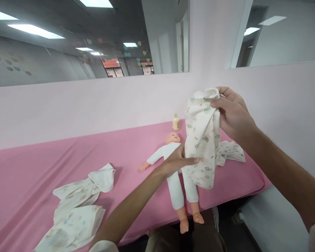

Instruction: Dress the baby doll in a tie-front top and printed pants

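A white baby garment (pixel 202 136) with a small green and grey print hangs in front of me above a pink-covered table. My right hand (pixel 232 108) pinches its gathered top edge between thumb and fingers. Lower down, my left hand (pixel 180 160) grips its left side, thumb across the front and fingers hidden behind the cloth. Beneath and behind it, a baby doll (pixel 175 189) in white lies on its back. The garment and my left hand cover part of the doll's body and one arm. The doll's feet reach past the table's front edge.
The pink sheet (pixel 131 147) covers the table along the wall. Printed baby clothes (pixel 76 210) lie at the left, another printed cloth (pixel 232 152) at the right. A pale yellow bottle (pixel 176 123) stands near the wall. Mirrors (pixel 94 42) hang above.
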Demonstrator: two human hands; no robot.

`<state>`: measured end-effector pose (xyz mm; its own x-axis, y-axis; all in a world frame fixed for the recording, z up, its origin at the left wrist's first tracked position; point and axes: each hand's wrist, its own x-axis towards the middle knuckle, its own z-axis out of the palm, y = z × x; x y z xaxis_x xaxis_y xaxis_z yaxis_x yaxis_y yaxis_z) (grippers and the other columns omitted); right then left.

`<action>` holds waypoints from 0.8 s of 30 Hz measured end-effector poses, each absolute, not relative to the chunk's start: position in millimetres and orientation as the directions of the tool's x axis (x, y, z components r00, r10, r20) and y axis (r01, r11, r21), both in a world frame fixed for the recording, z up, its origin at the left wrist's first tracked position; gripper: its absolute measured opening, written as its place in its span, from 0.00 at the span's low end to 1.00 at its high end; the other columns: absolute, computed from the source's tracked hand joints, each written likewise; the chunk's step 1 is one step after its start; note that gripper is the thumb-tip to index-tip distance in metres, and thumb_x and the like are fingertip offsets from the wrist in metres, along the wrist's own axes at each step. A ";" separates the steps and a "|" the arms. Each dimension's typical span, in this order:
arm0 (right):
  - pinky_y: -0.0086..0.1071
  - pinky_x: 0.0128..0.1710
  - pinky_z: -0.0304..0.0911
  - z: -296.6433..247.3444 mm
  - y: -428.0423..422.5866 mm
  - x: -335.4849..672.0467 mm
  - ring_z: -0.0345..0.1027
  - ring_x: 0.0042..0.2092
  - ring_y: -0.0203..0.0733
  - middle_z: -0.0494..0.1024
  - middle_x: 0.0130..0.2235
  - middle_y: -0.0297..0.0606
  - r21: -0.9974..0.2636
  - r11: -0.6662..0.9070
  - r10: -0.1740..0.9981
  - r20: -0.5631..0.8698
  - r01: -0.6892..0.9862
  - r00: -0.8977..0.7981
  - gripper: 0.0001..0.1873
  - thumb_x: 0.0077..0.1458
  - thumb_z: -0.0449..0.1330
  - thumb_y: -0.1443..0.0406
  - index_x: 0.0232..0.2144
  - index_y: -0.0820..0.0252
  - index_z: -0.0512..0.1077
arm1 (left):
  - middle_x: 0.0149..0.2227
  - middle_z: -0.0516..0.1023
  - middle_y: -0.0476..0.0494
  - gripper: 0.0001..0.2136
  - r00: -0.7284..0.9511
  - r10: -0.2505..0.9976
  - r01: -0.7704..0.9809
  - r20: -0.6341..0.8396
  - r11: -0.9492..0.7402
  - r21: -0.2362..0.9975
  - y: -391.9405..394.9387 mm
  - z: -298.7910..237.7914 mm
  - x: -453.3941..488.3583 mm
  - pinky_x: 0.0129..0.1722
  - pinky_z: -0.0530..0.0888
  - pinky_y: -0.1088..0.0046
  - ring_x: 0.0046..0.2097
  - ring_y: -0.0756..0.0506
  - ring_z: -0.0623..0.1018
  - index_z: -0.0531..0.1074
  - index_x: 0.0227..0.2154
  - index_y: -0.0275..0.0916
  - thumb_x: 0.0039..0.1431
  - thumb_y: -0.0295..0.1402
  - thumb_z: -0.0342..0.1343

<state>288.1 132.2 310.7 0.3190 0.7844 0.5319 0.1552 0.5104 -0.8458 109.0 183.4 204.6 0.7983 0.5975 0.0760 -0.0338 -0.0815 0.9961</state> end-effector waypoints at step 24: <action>0.39 0.43 0.68 148.0 84.8 266.3 0.69 0.48 0.48 0.74 0.48 0.42 -0.973 0.128 0.992 0.129 0.194 -0.010 0.26 0.54 0.61 0.57 0.54 0.56 0.66 | 0.37 0.79 0.48 0.10 0.819 0.573 0.127 -0.031 -0.129 0.983 170.8 211.1 89.7 0.40 0.74 0.72 0.42 0.45 0.78 0.76 0.37 0.41 0.59 0.41 0.56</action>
